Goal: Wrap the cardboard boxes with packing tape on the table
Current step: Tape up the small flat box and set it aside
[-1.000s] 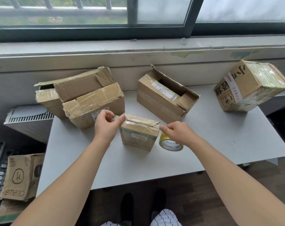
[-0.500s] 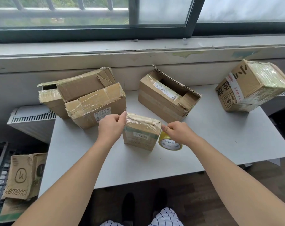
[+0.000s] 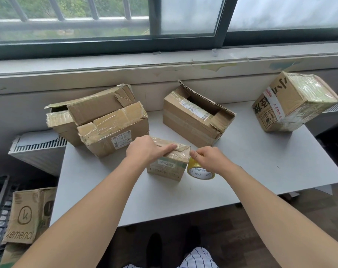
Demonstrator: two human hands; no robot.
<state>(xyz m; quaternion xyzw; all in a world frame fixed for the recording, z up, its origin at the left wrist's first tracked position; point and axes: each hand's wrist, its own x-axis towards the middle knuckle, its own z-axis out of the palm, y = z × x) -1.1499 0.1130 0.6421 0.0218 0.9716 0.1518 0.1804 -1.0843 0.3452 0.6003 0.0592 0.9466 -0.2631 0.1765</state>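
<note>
Small box (image 3: 169,164) sits on the tabletop (image 3: 261,161); left hand (image 3: 145,149) presses straight fingers on its top, right hand (image 3: 208,159) pinches packing tape (image 3: 200,172) beside it.

window (image 3: 187,16) above sill (image 3: 164,60); white radiator (image 3: 38,151) far left; black crate (image 3: 0,206) on dark floor (image 3: 330,207)

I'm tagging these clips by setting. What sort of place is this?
Likely a makeshift packing corner in an ordinary room, not a warehouse: a small white table set below a window sill, a radiator beside it, and worn cardboard boxes with a tape roll next to the small box.
</note>
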